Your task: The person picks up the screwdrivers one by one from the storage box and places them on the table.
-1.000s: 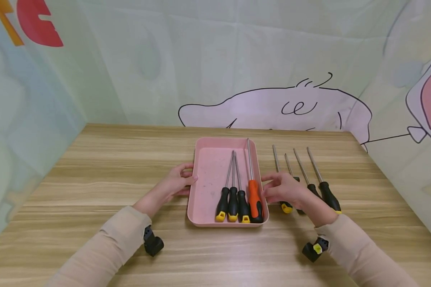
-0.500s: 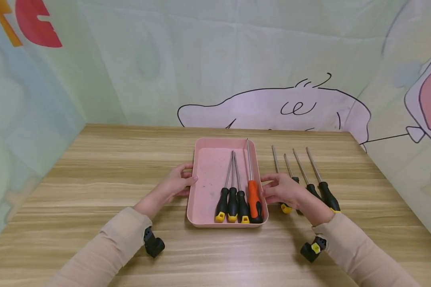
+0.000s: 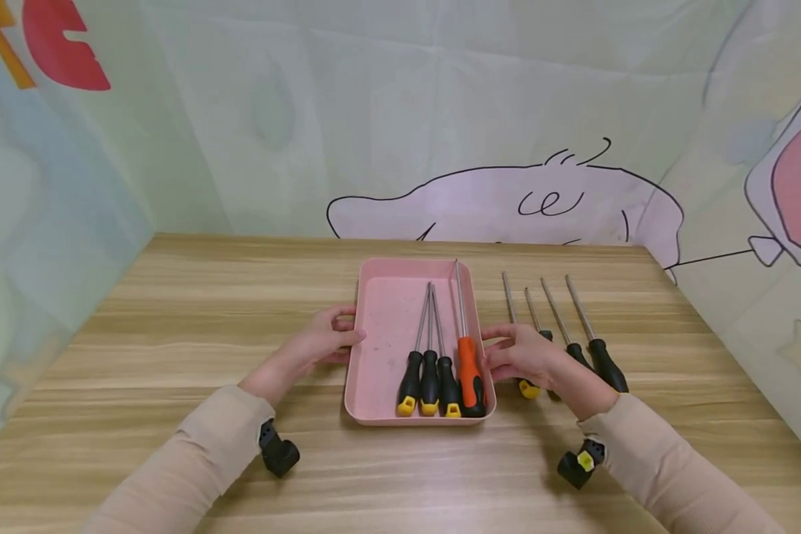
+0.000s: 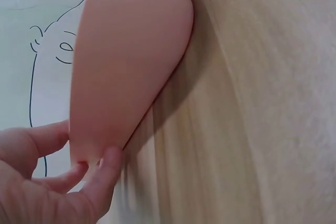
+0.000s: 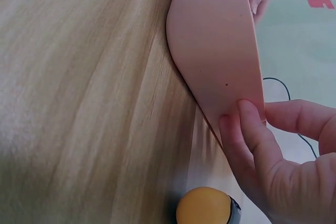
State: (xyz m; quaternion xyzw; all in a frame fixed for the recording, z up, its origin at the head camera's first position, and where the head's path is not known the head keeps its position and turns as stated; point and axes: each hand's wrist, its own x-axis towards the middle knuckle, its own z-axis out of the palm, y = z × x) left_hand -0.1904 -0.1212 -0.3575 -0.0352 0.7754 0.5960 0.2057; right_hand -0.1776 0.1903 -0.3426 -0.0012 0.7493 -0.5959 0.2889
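Observation:
A pink rectangular tray [image 3: 387, 304] lies on the wooden table between both hands. Its left wall is pinched by my left hand [image 3: 323, 337], with the thumb at the rim and other fingers along the outside. On the opposite wall my right hand [image 3: 521, 350] has a similar grip; the right wrist view shows two fingertips [image 5: 247, 109] pressed to the outer wall. In the tray's right half lie three black screwdrivers [image 3: 429, 374] with yellow ends. Beside them, along the right wall, is a longer orange-and-black screwdriver [image 3: 469, 363], its tip reaching the far rim.
Several more screwdrivers [image 3: 607, 363] lie side by side on the table [image 3: 193, 311] to the right, partly hidden behind the right hand and forearm. A printed cloth backdrop [image 3: 374, 111] stands along the table's far edge.
The head view has shifted slightly. Both hands keep their places on the tray walls, and the screwdrivers lie as before.

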